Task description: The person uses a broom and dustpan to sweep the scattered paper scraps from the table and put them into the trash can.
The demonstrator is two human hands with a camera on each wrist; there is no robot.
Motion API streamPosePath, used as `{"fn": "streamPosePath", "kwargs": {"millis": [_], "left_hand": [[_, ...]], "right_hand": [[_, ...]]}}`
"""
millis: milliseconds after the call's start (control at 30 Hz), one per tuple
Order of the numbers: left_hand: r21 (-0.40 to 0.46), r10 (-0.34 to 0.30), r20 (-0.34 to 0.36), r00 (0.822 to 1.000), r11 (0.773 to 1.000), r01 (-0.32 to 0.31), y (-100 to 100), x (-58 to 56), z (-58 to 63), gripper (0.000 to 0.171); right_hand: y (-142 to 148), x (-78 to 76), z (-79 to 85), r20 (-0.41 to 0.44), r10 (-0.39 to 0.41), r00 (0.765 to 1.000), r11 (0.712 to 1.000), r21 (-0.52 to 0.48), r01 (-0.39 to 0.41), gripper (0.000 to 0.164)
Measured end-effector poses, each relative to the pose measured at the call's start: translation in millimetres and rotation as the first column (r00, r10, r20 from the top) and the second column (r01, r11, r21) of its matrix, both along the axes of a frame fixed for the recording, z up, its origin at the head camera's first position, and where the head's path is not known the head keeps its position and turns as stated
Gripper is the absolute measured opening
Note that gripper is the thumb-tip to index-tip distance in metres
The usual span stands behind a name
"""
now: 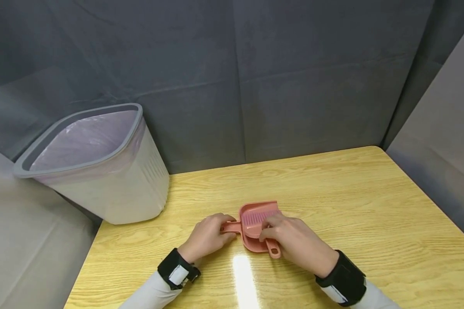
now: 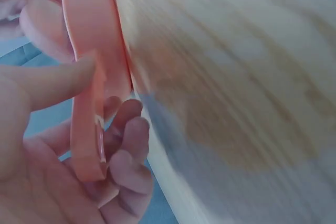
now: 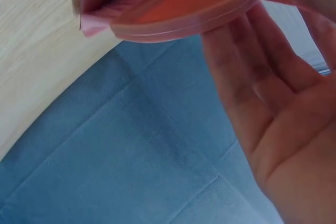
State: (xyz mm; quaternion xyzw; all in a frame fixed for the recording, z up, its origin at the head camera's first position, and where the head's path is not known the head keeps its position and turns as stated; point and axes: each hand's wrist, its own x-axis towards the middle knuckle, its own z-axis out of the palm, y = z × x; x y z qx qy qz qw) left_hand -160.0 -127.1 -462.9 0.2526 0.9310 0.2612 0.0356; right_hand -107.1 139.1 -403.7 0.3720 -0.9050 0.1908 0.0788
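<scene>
A small pink dustpan (image 1: 253,246) lies on the table, and a matching hand brush (image 1: 255,231) sits over its tray, bristles towards the pan's far side. My left hand (image 1: 208,237) grips the dustpan's handle; in the left wrist view the thumb presses one side of the handle (image 2: 88,153) and curled fingers lie on the other. My right hand (image 1: 297,241) holds the brush from the right, near where its head meets the handle (image 1: 273,249). In the right wrist view, fingers (image 3: 231,59) reach the brush's rounded back (image 3: 194,11).
A tall white bin (image 1: 120,195) with a grey rim and a purple liner stands at the table's back left corner. Grey cloth (image 1: 294,86) hangs behind the wooden table (image 1: 344,193), with paler panels at both sides. A bright reflection lies near the front.
</scene>
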Motion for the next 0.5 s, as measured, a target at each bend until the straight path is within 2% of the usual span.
{"fn": "streamPosePath", "kwargs": {"millis": [267,500], "left_hand": [[0.011,0.017,0.016,1.000,1.000,-0.017,-8.1,3.5,3.2,0.035],[0.022,0.007,0.012,1.000,1.000,-0.008,-10.2,5.5,2.6,0.034]], "right_hand": [[2.8,-1.9,-3.4,0.146,0.059,0.988,0.998,-0.004,-0.059,0.021],[4.3,-4.1,-9.2,0.274,0.106,0.956,0.994,0.002,-0.111,0.036]]}}
